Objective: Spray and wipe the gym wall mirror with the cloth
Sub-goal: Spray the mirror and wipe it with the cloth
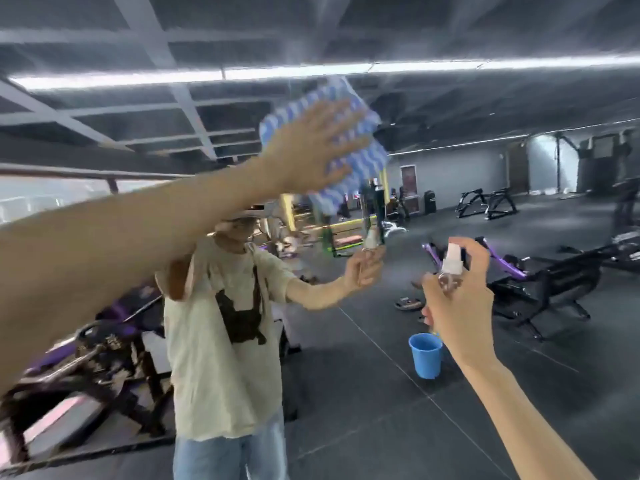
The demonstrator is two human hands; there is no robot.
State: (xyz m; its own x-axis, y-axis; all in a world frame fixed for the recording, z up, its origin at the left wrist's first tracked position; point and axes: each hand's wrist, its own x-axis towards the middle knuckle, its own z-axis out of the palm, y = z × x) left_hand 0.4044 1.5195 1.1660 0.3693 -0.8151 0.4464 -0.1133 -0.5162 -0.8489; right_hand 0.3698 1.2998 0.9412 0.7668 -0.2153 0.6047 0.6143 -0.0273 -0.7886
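Pressing cloth (372, 143) to mirror (346, 393), left hand (311, 148) flat and raised; right hand (459, 303) gripping spray bottle (453, 262).

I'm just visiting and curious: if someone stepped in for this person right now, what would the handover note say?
Left hand: fingers straight, pressing the blue-and-white cloth flat against the mirror, high up.
Right hand: grips the small spray bottle, held up in front of the glass, lower right.
Blue bucket: seen in the reflection, on the floor.
Done: the cloth is on the glass near the top; how much is already clean cannot be told.
Left: spray and wipe the rest of the mirror.
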